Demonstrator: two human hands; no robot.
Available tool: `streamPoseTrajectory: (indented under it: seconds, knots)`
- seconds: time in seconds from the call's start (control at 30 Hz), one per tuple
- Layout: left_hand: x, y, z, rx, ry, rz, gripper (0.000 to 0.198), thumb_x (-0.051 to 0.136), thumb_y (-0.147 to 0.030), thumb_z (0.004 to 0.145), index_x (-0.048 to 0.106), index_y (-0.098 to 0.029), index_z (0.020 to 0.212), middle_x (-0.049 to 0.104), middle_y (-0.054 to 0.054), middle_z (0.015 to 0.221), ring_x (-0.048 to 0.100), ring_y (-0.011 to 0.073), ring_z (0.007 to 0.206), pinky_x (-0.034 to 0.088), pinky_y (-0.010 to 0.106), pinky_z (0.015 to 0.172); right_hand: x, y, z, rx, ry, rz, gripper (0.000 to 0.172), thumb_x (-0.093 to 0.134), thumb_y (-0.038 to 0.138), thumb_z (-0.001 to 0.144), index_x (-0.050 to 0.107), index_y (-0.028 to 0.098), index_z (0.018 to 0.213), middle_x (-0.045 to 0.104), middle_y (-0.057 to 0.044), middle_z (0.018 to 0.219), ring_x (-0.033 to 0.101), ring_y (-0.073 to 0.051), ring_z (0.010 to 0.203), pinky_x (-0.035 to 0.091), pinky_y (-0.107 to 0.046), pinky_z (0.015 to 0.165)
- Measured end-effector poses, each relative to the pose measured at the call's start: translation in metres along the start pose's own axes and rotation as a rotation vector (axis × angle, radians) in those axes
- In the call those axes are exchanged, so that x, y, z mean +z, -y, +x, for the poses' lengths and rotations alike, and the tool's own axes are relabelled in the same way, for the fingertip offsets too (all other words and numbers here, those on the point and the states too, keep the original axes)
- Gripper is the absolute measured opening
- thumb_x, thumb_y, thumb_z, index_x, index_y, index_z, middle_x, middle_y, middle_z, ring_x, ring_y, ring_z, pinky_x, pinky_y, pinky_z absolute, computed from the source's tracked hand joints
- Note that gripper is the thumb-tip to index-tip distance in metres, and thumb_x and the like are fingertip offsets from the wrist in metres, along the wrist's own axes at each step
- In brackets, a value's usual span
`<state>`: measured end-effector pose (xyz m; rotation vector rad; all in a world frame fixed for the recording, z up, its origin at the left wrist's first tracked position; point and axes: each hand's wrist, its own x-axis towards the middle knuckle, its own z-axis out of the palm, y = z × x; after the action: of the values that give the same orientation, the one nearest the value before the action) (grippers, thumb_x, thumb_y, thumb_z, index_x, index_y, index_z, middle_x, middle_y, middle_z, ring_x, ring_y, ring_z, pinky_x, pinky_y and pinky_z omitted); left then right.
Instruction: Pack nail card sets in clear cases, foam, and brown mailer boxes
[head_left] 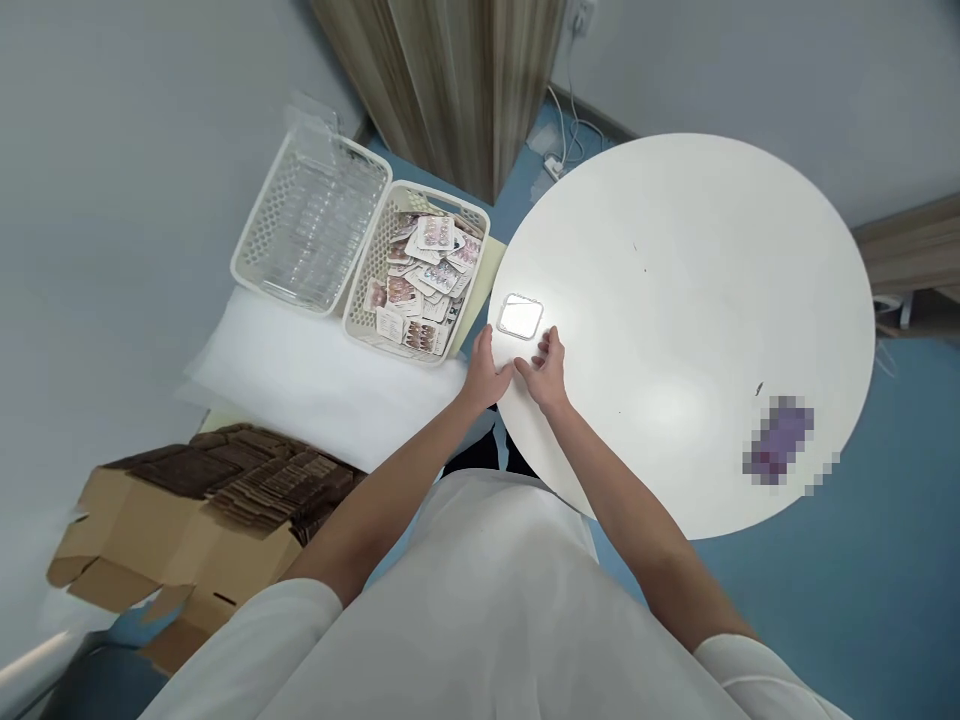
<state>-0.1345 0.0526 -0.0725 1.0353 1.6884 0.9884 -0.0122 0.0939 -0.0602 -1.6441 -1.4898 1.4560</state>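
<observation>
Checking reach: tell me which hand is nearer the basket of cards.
Left. The left hand sits just right of the basket of cards, at the table edge; the right hand lies farther right.

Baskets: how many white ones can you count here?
2. The left basket holds clear trays; the right basket, between it and the table, holds cards. None appears hidden.

Bright, even overhead light reaches you, leaving only faint shadows on the round white table [675, 250], which carries a pale sheen, while the small clear square case [520, 317] glares white. The wide lens bends the walls [90, 200] at the edges, the brown cardboard box [187, 520] blurs slightly, and one purple patch [780, 442] is pixelated.
</observation>
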Motion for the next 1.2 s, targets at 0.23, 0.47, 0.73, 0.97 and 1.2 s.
streamPoseTrajectory:
  seconds: [0.23, 0.47, 0.73, 0.97, 1.2]
  knots:
    - [-0.008, 0.003, -0.088, -0.136, -0.093, 0.059, 0.067, 0.052, -0.024, 0.075, 0.022, -0.019, 0.134, 0.022, 0.011, 0.141, 0.023, 0.0254, 0.129, 0.025, 0.041, 0.103, -0.016, -0.016, -0.045, 0.031, 0.133, 0.001, 0.085, 0.058, 0.034, 0.067, 0.011, 0.027, 0.137, 0.025, -0.009, 0.134, 0.032, -0.023, 0.120, 0.034, -0.040, 0.096]
    - [-0.057, 0.024, -0.159, -0.416, -0.220, 0.039, 0.052, 0.061, -0.037, 0.068, 0.048, -0.020, 0.115, 0.036, 0.012, 0.134, 0.031, 0.0313, 0.124, 0.028, 0.041, 0.100, -0.009, -0.016, -0.080, -0.089, 0.246, -0.079, 0.066, 0.054, 0.033, 0.069, 0.032, 0.021, 0.129, 0.047, -0.009, 0.115, 0.049, -0.020, 0.093, 0.043, -0.038, 0.082]
    - [-0.116, 0.034, -0.192, -0.271, -0.490, -0.090, 0.043, 0.063, -0.036, 0.065, 0.055, -0.021, 0.105, 0.051, 0.010, 0.119, 0.050, 0.0265, 0.107, 0.039, 0.038, 0.090, 0.064, 0.015, -0.070, -0.274, 0.641, -0.218, 0.033, 0.056, 0.032, 0.066, 0.059, 0.022, 0.097, 0.060, -0.001, 0.083, 0.054, -0.015, 0.067, 0.045, -0.033, 0.071]
    - [-0.150, 0.043, -0.207, -0.361, -0.430, -0.072, 0.049, 0.059, -0.036, 0.071, 0.049, -0.017, 0.116, 0.047, 0.013, 0.127, 0.047, 0.0238, 0.112, 0.040, 0.029, 0.088, 0.133, 0.034, -0.070, -0.362, 0.721, -0.730, 0.044, 0.053, 0.032, 0.072, 0.053, 0.015, 0.112, 0.050, -0.012, 0.120, 0.047, -0.023, 0.111, 0.037, -0.034, 0.092]
    - [-0.160, 0.058, -0.166, -0.407, -0.430, -0.240, 0.060, 0.059, -0.041, 0.071, 0.041, -0.017, 0.123, 0.037, 0.014, 0.135, 0.040, 0.0271, 0.120, 0.036, 0.033, 0.092, 0.165, 0.053, -0.053, -0.484, 0.691, -0.820, 0.059, 0.056, 0.035, 0.070, 0.041, 0.018, 0.125, 0.043, -0.011, 0.129, 0.042, -0.023, 0.118, 0.034, -0.036, 0.097]
